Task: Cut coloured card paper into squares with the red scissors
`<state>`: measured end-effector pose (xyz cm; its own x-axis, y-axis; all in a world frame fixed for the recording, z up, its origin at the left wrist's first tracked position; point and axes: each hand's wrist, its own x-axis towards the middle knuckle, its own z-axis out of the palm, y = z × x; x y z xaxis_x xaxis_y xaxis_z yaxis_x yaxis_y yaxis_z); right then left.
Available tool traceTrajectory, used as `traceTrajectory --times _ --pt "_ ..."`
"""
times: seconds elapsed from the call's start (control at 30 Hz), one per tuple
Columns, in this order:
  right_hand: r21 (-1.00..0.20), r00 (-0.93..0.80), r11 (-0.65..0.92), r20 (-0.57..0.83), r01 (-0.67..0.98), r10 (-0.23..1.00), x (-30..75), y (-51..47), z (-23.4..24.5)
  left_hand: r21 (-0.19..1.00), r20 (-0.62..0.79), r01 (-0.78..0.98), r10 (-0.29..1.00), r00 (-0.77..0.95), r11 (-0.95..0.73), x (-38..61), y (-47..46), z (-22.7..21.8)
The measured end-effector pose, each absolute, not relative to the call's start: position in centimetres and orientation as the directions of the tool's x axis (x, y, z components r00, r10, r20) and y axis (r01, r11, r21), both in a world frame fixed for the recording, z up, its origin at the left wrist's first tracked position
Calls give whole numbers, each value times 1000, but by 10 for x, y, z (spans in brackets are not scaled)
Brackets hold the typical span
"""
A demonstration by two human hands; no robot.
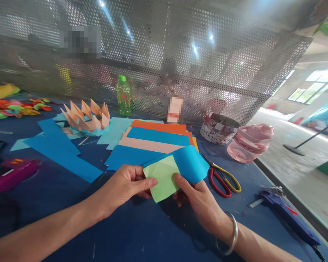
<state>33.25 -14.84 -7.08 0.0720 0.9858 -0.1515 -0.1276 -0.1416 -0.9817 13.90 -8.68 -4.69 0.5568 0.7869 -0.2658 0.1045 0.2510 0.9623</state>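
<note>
Between my hands, above the dark blue table, is a pale green square of paper (162, 178). My left hand (135, 182) pinches its left edge, thumb on top. My right hand (195, 196) grips the right edge, its thumb lying on the paper. A curled blue paper strip (194, 163) rises just behind the green square and touches my right hand; whether the fingers also hold it is hidden. Behind lies a stack of blue, pink and orange paper (153, 145). Scissors (221, 178) with red and yellow handles rest to the right of my right hand.
Blue glue gun (289, 214) lies at the right edge; a purple glue gun (13, 174) is at left. Blue strips (65, 156), a folded peach paper ring (89, 116), a green bottle (123, 96), a paper-covered bowl (220, 128) and a pink bottle (250, 142) surround the stack. A perforated screen (153, 47) stands behind.
</note>
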Motion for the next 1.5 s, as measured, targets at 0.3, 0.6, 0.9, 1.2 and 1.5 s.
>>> traceTrajectory --times 0.3,0.6,0.9,1.2,1.5 --pt "-979 85 -170 -180 -114 980 332 -150 -70 961 -269 105 793 546 254 139 -88 -46" --pt "-975 78 -198 -207 -103 975 332 -151 -73 958 -286 129 800 527 258 138 -88 -47" --pt "-981 85 -189 -192 -45 978 330 -150 -64 957 -290 142 793 536 253 137 -89 -47" --pt "-986 74 -167 -169 -25 983 329 -151 -65 951 -307 138 796 522 277 139 -91 -41" --pt "-983 73 -181 -182 -19 981 329 -149 -65 945 -326 154 785 526 289 139 -91 -42"
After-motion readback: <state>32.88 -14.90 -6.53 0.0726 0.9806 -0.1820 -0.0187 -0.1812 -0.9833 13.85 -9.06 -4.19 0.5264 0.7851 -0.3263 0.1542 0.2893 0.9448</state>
